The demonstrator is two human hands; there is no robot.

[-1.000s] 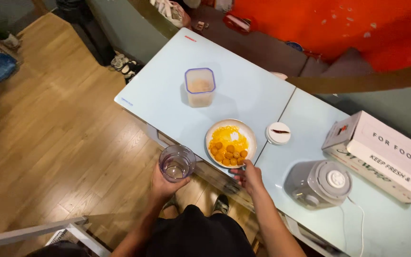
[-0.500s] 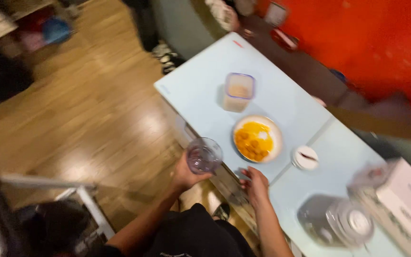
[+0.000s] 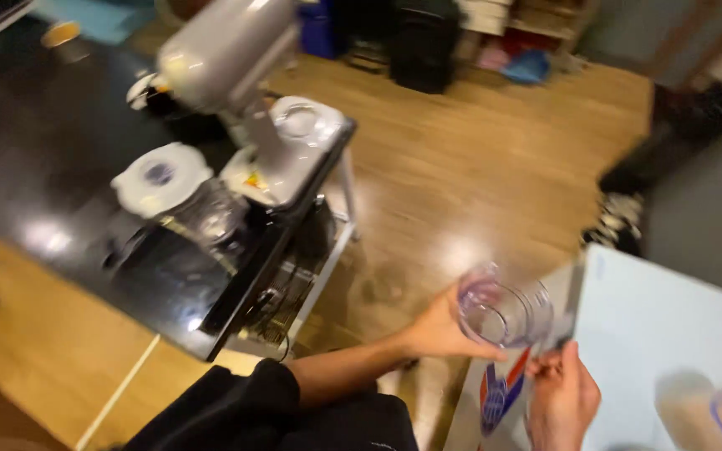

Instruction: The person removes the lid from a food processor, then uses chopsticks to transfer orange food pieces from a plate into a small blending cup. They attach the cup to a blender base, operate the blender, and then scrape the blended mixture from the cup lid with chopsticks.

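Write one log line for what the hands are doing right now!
left hand: holds clear cup | right hand: by pale table edge | view: blurred

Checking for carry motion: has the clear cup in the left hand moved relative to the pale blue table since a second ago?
Cannot tell. The camera swung hard, but the clear cup, held in the left hand, sits beside the pale blue table edge as before.

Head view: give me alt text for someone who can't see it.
The left hand holds a clear plastic cup over the wood floor beside a pale blue table; the right hand rests at the table's edge. A grey stand mixer sits on a black counter, left.
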